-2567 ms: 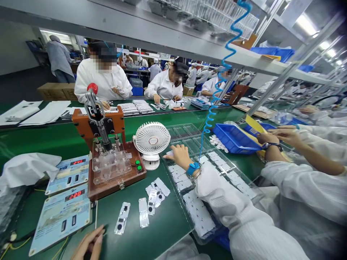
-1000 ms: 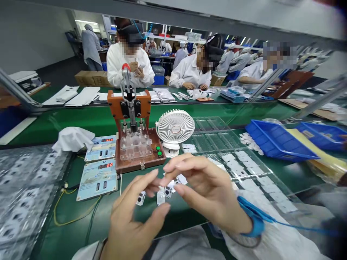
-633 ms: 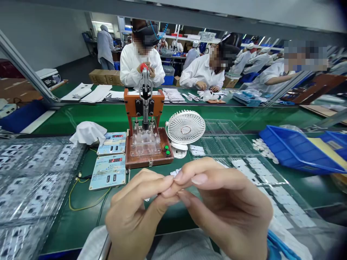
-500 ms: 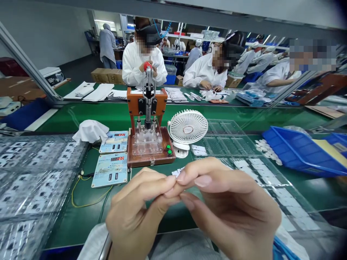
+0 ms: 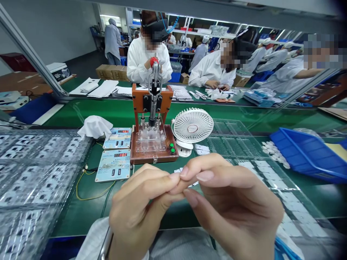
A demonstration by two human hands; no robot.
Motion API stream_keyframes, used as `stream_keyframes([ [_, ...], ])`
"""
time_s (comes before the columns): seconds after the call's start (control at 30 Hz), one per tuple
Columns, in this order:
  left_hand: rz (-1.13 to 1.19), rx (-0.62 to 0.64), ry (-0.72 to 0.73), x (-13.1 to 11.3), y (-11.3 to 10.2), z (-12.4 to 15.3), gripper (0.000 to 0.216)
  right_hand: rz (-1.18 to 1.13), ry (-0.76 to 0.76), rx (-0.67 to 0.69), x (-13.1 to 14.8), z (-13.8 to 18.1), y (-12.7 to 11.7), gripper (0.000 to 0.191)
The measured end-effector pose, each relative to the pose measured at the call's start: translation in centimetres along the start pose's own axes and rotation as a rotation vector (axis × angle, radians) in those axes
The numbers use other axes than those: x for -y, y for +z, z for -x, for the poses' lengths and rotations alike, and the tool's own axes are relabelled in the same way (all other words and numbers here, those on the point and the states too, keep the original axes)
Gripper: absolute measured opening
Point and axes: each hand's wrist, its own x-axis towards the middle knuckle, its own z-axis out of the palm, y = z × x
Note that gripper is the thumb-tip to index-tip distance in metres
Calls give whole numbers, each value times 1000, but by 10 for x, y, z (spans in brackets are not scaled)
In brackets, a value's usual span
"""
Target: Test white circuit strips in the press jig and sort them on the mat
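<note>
My left hand [image 5: 143,207] and my right hand [image 5: 238,202] meet in front of me, fingertips touching. Both are closed in a pinch; whatever lies between the fingertips is hidden or too small to make out. Just behind the fingers, small white pieces with dark marks [image 5: 178,169] show in part on the green bench. Beyond them stands a toggle press [image 5: 153,104] with a red-knobbed lever, clear fixture plates and a brown base with two green buttons. Two light-blue meter boards [image 5: 113,167] with lit red digits lie left of the press.
A white fan [image 5: 193,126] stands right of the press. Clear trays with white parts [image 5: 271,175] lie at right, more trays [image 5: 29,180] at left. A blue bin [image 5: 311,155] sits far right, beside small white pieces [image 5: 275,153]. Co-workers in white sit across the bench.
My view has turned slightly left, so the bench items appear farther right. The digits on the meter boards have changed. Both hands keep nearly the same pinch.
</note>
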Motion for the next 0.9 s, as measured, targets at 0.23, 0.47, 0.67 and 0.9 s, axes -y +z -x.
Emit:
stream_keyframes([
  [0.23, -73, 81, 65, -3, -3, -5, 24, -40, 40, 56, -2, -4, -6, 32],
  [0.47, -148, 49, 97, -7, 4, -9, 17, -102, 41, 62, -4, -6, -8, 32],
  [0.67, -179, 41, 108, -6, 9, -9, 15, -109, 53, 70, -5, -7, -12, 31],
  [0.9, -185, -19, 109, -8, 12, -10, 11, -146, 82, 86, -5, -6, -13, 30],
])
